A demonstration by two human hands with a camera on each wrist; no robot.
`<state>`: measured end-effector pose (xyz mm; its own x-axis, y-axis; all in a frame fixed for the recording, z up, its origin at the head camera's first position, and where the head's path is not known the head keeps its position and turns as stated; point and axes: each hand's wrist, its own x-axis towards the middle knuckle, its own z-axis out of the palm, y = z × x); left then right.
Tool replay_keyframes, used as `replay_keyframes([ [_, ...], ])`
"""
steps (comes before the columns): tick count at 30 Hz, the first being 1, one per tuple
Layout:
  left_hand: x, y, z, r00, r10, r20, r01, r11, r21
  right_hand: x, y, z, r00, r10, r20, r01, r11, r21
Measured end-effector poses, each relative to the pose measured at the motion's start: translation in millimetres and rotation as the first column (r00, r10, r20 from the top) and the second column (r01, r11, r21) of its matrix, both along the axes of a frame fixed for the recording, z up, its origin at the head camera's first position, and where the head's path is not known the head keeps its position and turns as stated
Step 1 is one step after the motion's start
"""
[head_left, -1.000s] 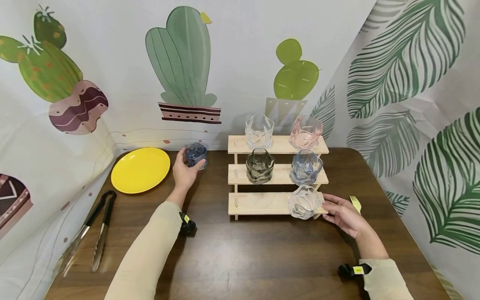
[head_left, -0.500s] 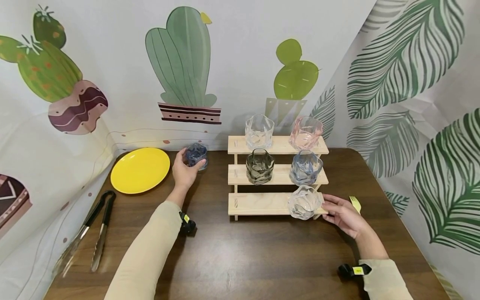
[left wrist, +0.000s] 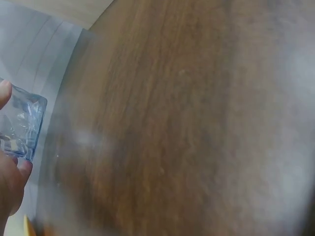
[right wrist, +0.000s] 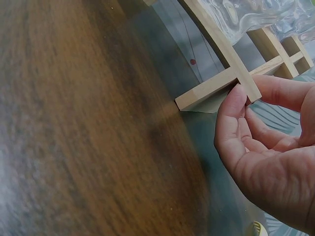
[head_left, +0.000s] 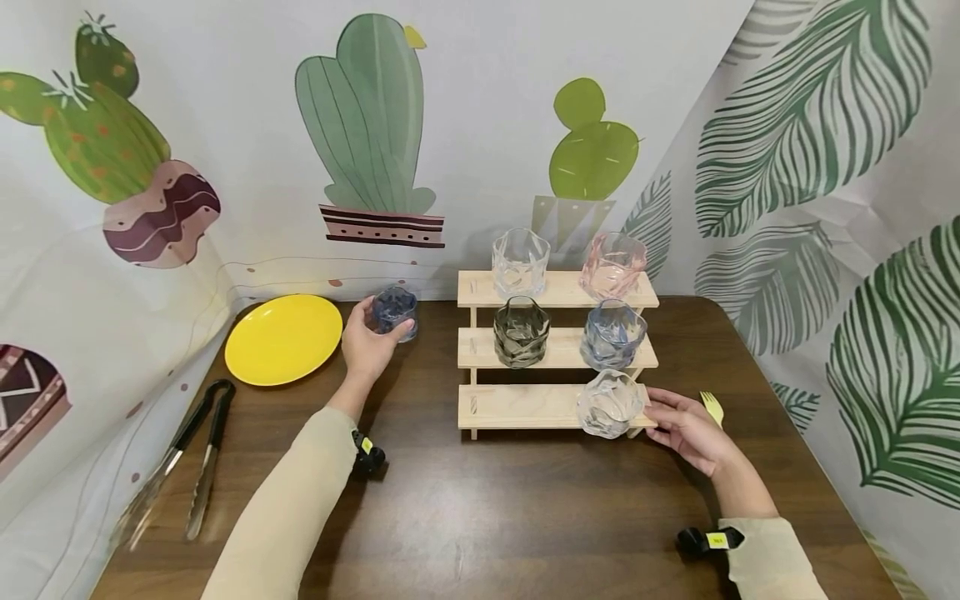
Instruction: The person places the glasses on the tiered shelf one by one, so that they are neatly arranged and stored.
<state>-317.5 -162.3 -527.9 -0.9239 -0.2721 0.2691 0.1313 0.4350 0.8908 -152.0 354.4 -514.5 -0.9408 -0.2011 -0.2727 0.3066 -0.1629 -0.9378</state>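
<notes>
My left hand [head_left: 369, 343] grips a dark blue glass [head_left: 395, 313] near the table's back edge, thumb on one side and fingers on the other. In the left wrist view only part of this glass [left wrist: 22, 120] shows at the left edge. My right hand [head_left: 692, 432] pinches the right end of the lowest board of a three-tier wooden display stand [head_left: 525, 407]. On that board, close to the hand, is a clear glass [head_left: 609, 404]. The middle board bears a smoky grey glass [head_left: 521, 333] and a light blue glass [head_left: 613, 335].
On the top board stand another clear glass [head_left: 521, 262] and a pink glass [head_left: 613, 265]. A yellow plate [head_left: 283, 340] lies left of my left hand, with black-handled metal tongs [head_left: 202, 467] in front of it. Right of the stand lies a yellow fork [head_left: 712, 407].
The left wrist has shifted slightly left and toward me, while that hand keeps its grip on the glass. My right hand and the stand have stayed in place.
</notes>
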Motion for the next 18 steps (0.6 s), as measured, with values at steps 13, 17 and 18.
replay_keyframes([
  [13, 38.0, -3.0, 17.5, 0.997, -0.047, -0.065, 0.044, 0.998, -0.043, -0.1, -0.1, 1.0, 1.0, 0.005, -0.001, -0.005, 1.0, 0.013],
  [17, 55.5, -0.9, 26.5, 0.994, -0.079, -0.081, 0.074, 0.995, -0.067, -0.3, 0.0, 0.5, 1.0, 0.009, -0.005, -0.009, 1.0, 0.01],
  [18, 60.4, -0.1, 28.8, 0.993, -0.086, -0.083, 0.08, 0.994, -0.079, -0.3, -0.1, 0.4, 1.0, 0.01, -0.005, -0.01, 1.0, 0.008],
])
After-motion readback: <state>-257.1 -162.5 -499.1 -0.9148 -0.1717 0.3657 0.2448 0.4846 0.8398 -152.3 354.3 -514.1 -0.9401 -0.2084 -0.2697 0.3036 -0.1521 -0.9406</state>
